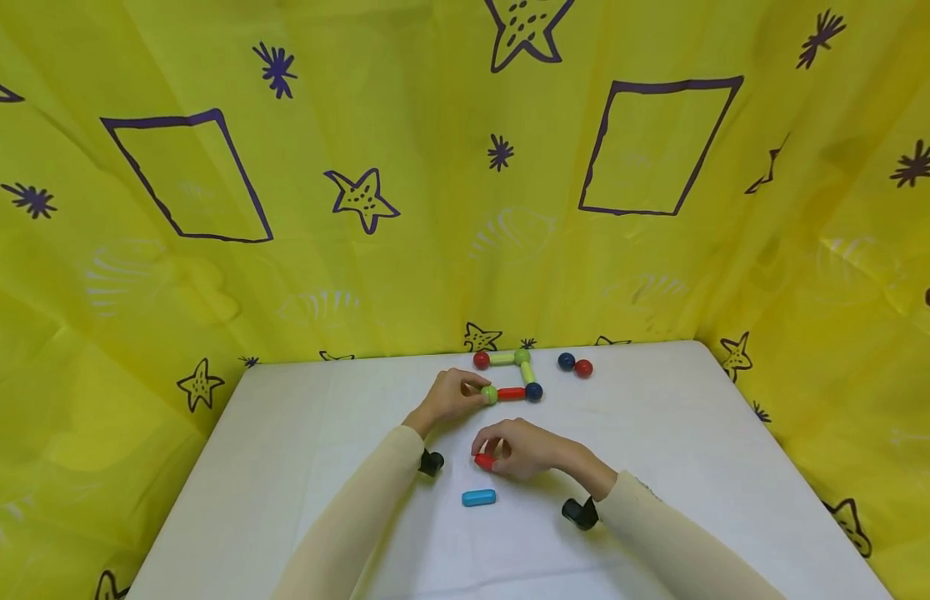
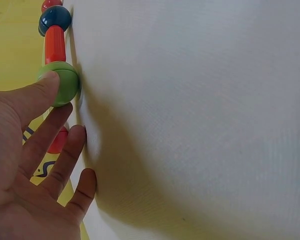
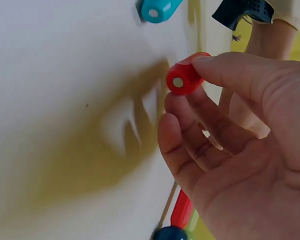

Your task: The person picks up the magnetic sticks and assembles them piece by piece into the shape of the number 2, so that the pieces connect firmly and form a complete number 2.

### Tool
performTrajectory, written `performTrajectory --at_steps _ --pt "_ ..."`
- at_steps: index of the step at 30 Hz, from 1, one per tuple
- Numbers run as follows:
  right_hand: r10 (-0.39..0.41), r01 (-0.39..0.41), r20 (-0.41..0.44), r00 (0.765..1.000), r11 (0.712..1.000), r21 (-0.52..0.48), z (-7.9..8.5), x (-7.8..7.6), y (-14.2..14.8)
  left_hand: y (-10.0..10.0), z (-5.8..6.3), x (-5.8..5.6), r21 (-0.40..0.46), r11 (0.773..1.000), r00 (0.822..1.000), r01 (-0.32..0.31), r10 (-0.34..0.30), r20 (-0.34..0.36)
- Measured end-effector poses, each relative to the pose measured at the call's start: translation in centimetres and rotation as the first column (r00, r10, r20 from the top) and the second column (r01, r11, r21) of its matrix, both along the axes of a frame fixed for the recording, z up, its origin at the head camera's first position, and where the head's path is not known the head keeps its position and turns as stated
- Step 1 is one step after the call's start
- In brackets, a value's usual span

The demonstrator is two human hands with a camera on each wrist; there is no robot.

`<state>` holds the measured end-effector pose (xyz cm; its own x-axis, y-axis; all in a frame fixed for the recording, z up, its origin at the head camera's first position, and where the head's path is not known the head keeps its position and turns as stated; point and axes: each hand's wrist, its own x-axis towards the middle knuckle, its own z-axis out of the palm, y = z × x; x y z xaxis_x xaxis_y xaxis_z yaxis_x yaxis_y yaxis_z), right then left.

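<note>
A light blue stick (image 1: pixel 478 498) lies loose on a white table (image 1: pixel 660 467), nearest the person at work. Just beyond, the right hand (image 1: pixel 528 450) pinches a red stick (image 1: pixel 483 461) between thumb and fingers, unattached. Farther on, the left hand (image 1: pixel 452 394) grips a green ball (image 1: pixel 490 394) between thumb and forefinger, its other fingers spread. That ball ends a joined chain: second red stick (image 1: pixel 512 393), dark blue ball (image 1: pixel 534 392), green stick (image 1: pixel 528 372), far green ball (image 1: pixel 522 356), second green stick (image 1: pixel 502 359) and red ball (image 1: pixel 482 361). Three sides appear done, the fourth open; two sticks remain unjoined, as do a spare blue ball (image 1: pixel 566 362) and spare red ball (image 1: pixel 583 367), side by side near a yellow curtain (image 1: pixel 420 283).
</note>
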<state>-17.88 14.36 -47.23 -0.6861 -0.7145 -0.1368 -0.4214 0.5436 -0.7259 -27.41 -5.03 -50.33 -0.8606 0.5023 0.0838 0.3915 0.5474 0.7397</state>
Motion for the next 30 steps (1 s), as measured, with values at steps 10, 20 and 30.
performTrajectory --at_steps 10,20,30 --pt "-0.180 0.186 0.058 0.982 0.975 -0.124 -0.3 -0.4 2.3 -0.2 -0.2 0.1 -0.017 1.000 1.000 -0.018 0.019 0.018" --pt "-0.328 0.335 0.068 0.942 0.918 -0.215 -1.2 -0.2 3.2 -0.3 -0.3 0.1 -0.044 0.999 0.999 -0.026 0.028 0.036" --pt "-0.547 0.596 0.250 0.799 0.773 -0.216 -1.9 -0.8 2.1 -0.2 -0.1 0.0 -0.039 0.999 1.000 -0.011 0.012 0.028"
